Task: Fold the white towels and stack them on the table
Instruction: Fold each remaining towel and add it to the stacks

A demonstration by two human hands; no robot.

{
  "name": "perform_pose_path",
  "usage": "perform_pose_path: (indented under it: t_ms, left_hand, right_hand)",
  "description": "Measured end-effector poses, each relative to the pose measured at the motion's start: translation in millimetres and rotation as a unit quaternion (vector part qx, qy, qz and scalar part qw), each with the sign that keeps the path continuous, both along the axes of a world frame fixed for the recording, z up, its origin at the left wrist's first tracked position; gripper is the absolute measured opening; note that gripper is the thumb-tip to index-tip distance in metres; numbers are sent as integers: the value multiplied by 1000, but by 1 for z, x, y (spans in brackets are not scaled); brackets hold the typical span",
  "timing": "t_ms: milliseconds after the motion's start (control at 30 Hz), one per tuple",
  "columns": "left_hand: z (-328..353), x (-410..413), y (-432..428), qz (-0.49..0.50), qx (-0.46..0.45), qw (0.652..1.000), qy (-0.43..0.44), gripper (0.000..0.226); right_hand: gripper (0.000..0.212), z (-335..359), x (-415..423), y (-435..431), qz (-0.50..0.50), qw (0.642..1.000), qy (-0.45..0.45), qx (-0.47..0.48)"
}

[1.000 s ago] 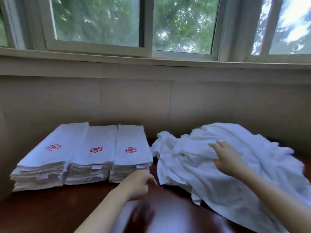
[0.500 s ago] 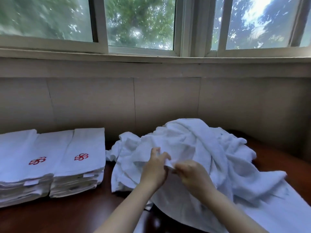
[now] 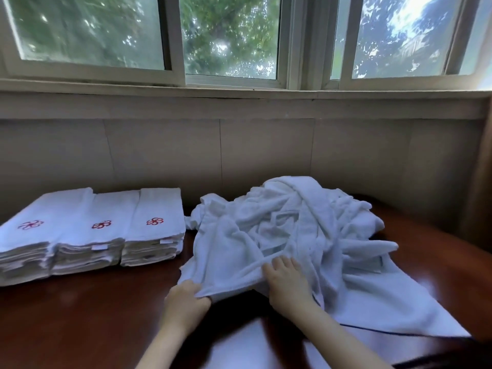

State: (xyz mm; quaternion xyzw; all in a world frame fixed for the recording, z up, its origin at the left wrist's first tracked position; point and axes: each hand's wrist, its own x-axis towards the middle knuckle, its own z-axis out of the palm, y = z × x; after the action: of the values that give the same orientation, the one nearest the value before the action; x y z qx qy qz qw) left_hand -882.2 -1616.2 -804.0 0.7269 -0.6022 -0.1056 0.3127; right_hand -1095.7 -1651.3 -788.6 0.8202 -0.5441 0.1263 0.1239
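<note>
A crumpled heap of white towels (image 3: 306, 225) lies on the dark wooden table (image 3: 80, 315), right of centre. One towel's edge (image 3: 229, 275) is stretched taut toward me. My left hand (image 3: 186, 302) pinches that edge at its near left corner. My right hand (image 3: 287, 280) grips the same edge further right, fingers curled into the cloth. Three stacks of folded white towels (image 3: 151, 230) with red flower emblems stand side by side at the left.
A panelled wall (image 3: 239, 150) and a window sill (image 3: 239, 94) close off the far side of the table. A flat white cloth (image 3: 386, 310) spreads over the table's near right. A curtain (image 3: 479, 195) hangs at the far right.
Both hands have drawn a towel edge out of the heap toward me and moved apart along it. The camera has swung left, so all three folded stacks show again.
</note>
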Motion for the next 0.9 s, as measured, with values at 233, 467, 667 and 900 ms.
perform_pose_path:
  t_ms: [233, 467, 667, 900]
  left_hand:
    - [23, 55, 27, 215, -300, 919, 135, 19]
    - [41, 138, 65, 464, -427, 710, 315, 19]
    - [15, 154, 65, 305, 3, 944, 124, 55]
    - [0, 163, 51, 182, 106, 974, -82, 22]
  right_hand:
    - [47, -4, 51, 13, -125, 992, -27, 11]
    - [47, -17, 113, 22, -67, 997, -46, 16]
    - [12, -23, 129, 20, -40, 994, -38, 98]
    - [30, -25, 138, 8, -61, 986, -114, 101]
